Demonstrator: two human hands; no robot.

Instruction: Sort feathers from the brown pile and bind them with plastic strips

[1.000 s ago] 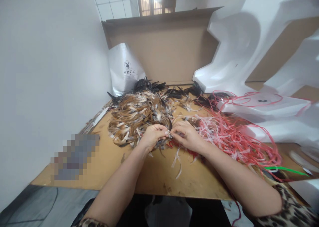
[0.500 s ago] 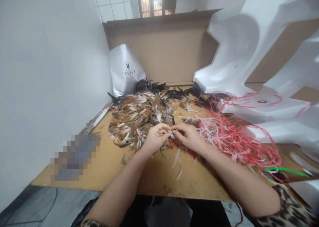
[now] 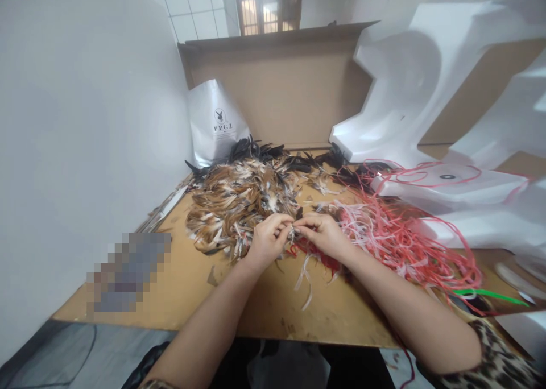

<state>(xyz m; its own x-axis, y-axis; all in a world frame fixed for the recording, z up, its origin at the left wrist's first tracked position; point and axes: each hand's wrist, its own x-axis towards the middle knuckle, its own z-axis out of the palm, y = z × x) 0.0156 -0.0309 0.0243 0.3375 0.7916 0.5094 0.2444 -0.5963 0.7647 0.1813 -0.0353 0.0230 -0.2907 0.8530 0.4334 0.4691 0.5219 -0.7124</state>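
My left hand [image 3: 268,238] and my right hand [image 3: 323,234] meet fingertip to fingertip over the cardboard table [image 3: 256,298]. Between them they pinch a small bundle of feathers [image 3: 292,234], most of it hidden by the fingers. A big heap of brown, white and black feathers [image 3: 239,198] lies just beyond my left hand. A tangle of red and pink plastic string [image 3: 396,235] spreads to the right of my right hand, with a few strips trailing under it.
A silver foil bag [image 3: 215,121] leans against the upright cardboard sheet [image 3: 277,87] at the back. White foam packing blocks [image 3: 426,93] fill the right side. A white wall [image 3: 85,121] closes the left. A green strip [image 3: 490,293] lies at the right edge.
Both hands have stayed together at the same spot, with only small finger movements on the bundle. The view has shifted slightly.
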